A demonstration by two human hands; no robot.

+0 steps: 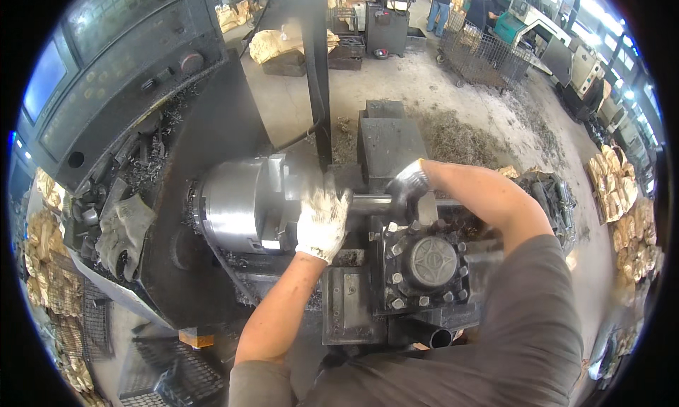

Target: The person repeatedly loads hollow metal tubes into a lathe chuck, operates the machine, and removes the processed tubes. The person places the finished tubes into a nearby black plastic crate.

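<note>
Reaching across the lathe (346, 294), I have my left hand (322, 224) at the metal bar (370, 204) beside the chuck (232, 202), my right hand (410, 181) farther along; whether either's fingers pinch, I cannot tell. An embossed cap (431, 261) tops the bolt-edged tool post (380, 294).

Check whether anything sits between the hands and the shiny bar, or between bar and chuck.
Nothing visible separates the left hand or right hand from the bar. Toward the chuck, the left hand covers the view, hiding any gap.
</note>
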